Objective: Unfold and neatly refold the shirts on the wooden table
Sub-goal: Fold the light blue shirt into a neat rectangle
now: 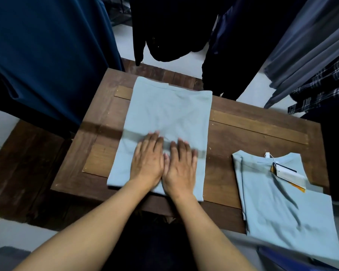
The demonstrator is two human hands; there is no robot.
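While both hands pressed down on it, the pale blue-green shirt lay in the middle of the wooden desk. It was folded into a long rectangle that ran from the near edge toward the far one. The left hand rested palm-down on the shirt's near half, fingers straight and slightly spread. Its grip was wide and flat, closed round nothing. The right hand lay just beside it in the same way: grip wide, fingers stretched forward on the cloth, holding nothing. The fingertips of both were blurred. Both bare forearms reached in over the near edge.

A second shirt of the same colour sat apart to the right, folded, with its collar toward the far side. It lay on the desk's near right corner, and its lower part stuck out past the desk's edge. A bunch of paper tags, white, dark and orange, lay on it just below the collar. A small white label stood up at the neckline.

Clothes hung around the desk: a dark blue garment to the left, a black garment beyond the far edge, and grey garments to the right with a dark checked garment beneath them. A low, dark wooden platform stood on the pale floor left of the desk.
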